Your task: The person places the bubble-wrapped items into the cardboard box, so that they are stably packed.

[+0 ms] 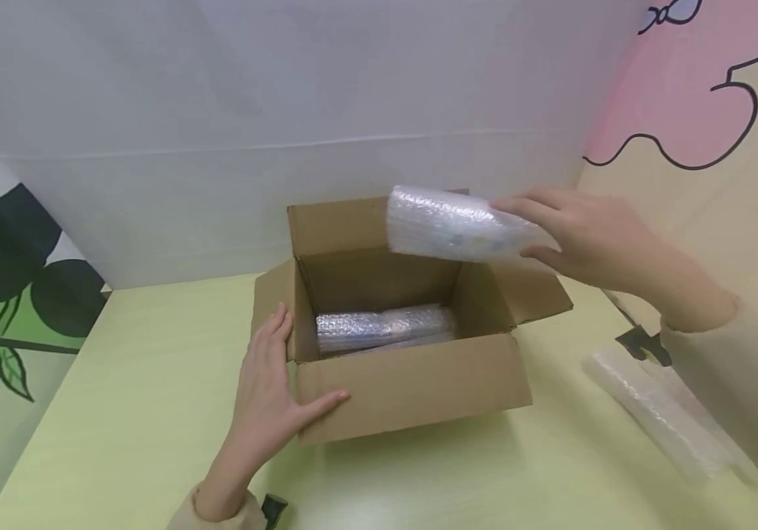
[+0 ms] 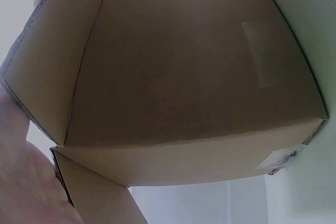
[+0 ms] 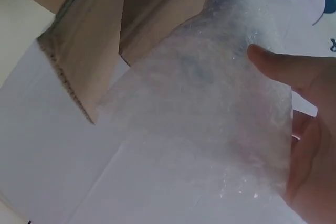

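An open cardboard box (image 1: 412, 383) stands on the table with its flaps folded out. My left hand (image 1: 266, 390) rests on its near left corner, thumb spread over the front flap and fingers extended along the left flap; the left wrist view shows the box's outer side (image 2: 178, 77). Above the box's back right, my right hand (image 1: 591, 235) pinches the right end of a bubble-wrapped package (image 1: 445, 224) between thumb and fingers. The right wrist view shows that clear package (image 3: 199, 98), its contents unclear. Inside the box lie other bubble-wrapped packages (image 1: 379, 327).
More bubble-wrapped packages (image 1: 657, 408) lie on the table (image 1: 154, 397) at the right, partly hidden by the right sleeve (image 1: 730, 390). A white backdrop (image 1: 273, 96) rises behind the box. Printed panels (image 1: 684, 110) stand at both sides.
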`<state>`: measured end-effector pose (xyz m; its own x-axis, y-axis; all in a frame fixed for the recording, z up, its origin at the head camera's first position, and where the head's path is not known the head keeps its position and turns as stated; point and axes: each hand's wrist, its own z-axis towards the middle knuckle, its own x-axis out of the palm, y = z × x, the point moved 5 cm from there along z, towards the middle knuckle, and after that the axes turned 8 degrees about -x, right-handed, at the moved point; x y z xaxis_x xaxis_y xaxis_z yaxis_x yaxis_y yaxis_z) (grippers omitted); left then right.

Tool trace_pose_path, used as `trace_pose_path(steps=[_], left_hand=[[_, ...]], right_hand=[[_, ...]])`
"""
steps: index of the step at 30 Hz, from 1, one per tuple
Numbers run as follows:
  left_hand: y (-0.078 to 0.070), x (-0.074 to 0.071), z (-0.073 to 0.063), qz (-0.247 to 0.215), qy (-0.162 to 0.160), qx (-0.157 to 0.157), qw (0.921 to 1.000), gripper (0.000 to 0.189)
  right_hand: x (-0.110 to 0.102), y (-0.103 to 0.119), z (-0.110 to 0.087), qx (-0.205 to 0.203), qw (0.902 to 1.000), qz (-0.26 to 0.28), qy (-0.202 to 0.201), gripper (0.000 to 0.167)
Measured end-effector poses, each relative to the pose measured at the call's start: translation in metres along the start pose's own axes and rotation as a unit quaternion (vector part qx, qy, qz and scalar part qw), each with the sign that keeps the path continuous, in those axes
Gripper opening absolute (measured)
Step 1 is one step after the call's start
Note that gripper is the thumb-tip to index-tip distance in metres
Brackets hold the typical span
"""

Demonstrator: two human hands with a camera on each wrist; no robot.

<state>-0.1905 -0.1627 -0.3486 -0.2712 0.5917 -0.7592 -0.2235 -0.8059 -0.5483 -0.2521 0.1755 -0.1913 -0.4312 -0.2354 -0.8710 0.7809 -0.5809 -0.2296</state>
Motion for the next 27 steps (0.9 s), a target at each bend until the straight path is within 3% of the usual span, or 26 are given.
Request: trace_pose_path(steps=[6, 11, 17, 22, 27], left_hand=[[-0.001, 0.000, 0.000, 0.001, 0.001, 0.000, 1.0000, 0.119], [-0.003, 0.002, 0.000, -0.005, 0.006, 0.000, 1.0000, 0.121], [-0.005, 0.002, -0.001, -0.002, 0.006, -0.003, 1.0000, 0.121], [-0.005, 0.001, -0.001, 0.003, 0.002, 0.003, 1.0000, 0.119], [-0.006, 0.001, -0.002, 0.004, -0.004, 0.009, 0.9999, 0.118]], right_hand=[[0.025, 0.007, 0.037, -0.018, 0.9930, 0.056, 0.103, 0.064], [0.047, 0.013, 0.058, -0.024, 0.9758, 0.112, 0.186, 0.062], [0.073, 0.022, 0.078, -0.046, 0.9545, 0.130, 0.264, 0.062], [0.092, 0.034, 0.091, -0.071, 0.9406, 0.129, 0.306, 0.062], [0.107, 0.041, 0.099, -0.084, 0.9340, 0.126, 0.324, 0.062]])
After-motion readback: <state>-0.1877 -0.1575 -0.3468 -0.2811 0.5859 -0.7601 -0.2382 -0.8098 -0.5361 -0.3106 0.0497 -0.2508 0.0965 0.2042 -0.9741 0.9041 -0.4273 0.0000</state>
